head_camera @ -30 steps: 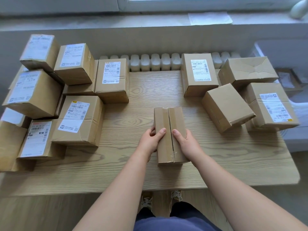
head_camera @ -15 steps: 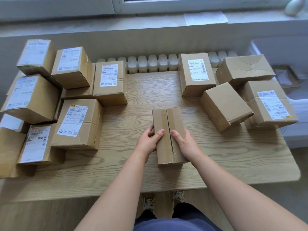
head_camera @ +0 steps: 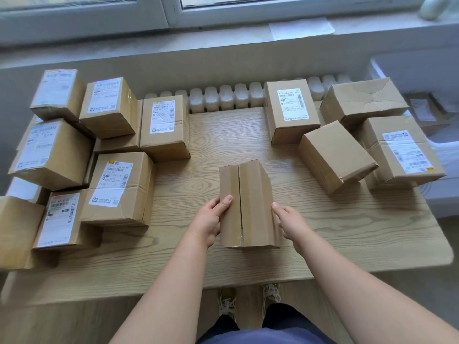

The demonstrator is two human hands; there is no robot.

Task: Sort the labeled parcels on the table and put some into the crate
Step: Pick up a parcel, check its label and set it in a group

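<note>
A plain brown parcel, taped seam up and no label showing, stands on the wooden table in front of me. My left hand grips its left side, thumb on the top face. My right hand lies against its right side with the thumb tip at the top edge. Several labeled parcels are stacked at the left. At the right sit a labeled parcel, two plain-faced ones and another labeled one. A white crate stands beyond the table's right edge.
A white radiator runs along the table's far edge under the window sill. A paper sheet lies on the sill. Bare wood shows between the two parcel groups. My shoes show below the near edge.
My right thumb has slid off the parcel's top face to its right edge. The left hand keeps its grip. The parcel stays in the same spot.
</note>
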